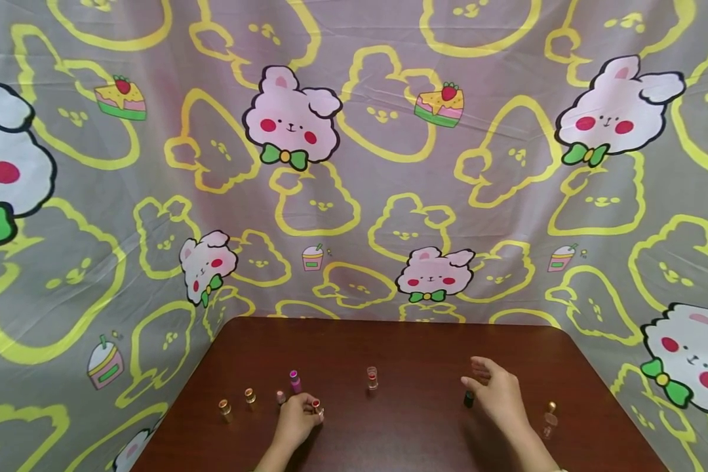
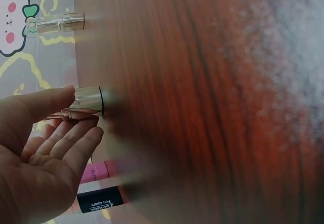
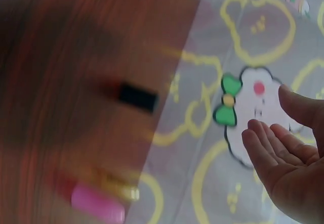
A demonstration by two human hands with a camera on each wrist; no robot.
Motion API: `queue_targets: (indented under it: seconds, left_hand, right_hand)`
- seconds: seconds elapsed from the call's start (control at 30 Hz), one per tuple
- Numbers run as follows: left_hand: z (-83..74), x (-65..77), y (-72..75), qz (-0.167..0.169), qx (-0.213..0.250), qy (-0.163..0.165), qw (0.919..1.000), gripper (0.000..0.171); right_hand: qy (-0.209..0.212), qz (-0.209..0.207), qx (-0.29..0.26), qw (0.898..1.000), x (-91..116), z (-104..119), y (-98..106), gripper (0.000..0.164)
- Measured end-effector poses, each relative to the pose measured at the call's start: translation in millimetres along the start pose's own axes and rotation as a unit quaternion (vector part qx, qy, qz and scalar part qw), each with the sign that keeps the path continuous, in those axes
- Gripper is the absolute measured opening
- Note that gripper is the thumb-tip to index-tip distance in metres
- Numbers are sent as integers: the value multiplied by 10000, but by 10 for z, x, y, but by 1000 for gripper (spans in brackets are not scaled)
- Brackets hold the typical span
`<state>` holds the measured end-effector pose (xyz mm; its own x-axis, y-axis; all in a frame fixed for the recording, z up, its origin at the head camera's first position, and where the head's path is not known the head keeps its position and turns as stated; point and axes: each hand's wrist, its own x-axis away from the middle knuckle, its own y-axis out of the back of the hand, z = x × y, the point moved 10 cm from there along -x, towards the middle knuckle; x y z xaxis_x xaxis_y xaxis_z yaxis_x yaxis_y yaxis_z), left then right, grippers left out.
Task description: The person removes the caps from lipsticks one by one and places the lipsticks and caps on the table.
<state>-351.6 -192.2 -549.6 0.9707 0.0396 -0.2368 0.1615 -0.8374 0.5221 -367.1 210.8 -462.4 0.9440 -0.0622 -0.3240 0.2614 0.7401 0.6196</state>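
My left hand (image 1: pixel 295 419) holds a small lipstick tube (image 1: pixel 316 407), its thumb and fingers around it at the left of centre. In the left wrist view this lipstick (image 2: pixel 90 98) has a clear, shiny body, its base close to the wood. My right hand (image 1: pixel 500 398) hovers over the right side of the table, fingers loosely extended and thumb apart, holding nothing. Beside its thumb stands a short dark tube (image 1: pixel 469 398), blurred black in the right wrist view. A clear tube with a red inside (image 1: pixel 372 378) stands between the hands.
Left of the left hand are two gold tubes (image 1: pixel 225 410), a small pinkish-topped tube (image 1: pixel 280 396) and a magenta tube (image 1: pixel 295 381). A clear bottle-like piece with a gold top (image 1: pixel 550 419) stands far right. A patterned curtain (image 1: pixel 366 196) surrounds the brown table (image 1: pixel 413 347).
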Motion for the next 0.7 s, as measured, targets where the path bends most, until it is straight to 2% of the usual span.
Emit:
queue_targets:
  seconds: [0.23,0.43,0.57,0.7]
  left_hand:
    - [11,18,-1,27,57,19,10000,23]
    - [-3,26,8,17,99,1,9999,23]
    - [-12,30,11,23,209,9,9998,23]
    - [-18,28,4,53,376,-36,9993,23]
  right_hand:
    - [493,221,-519,9972,-8,212,-545,34]
    - [608,725,-784,9924,-15,338,-996,34]
    - [768,1115,-963,9861,-24,445,-1243,34]
    - [1011,1307,-1034,9808,-58,559,-1427,35]
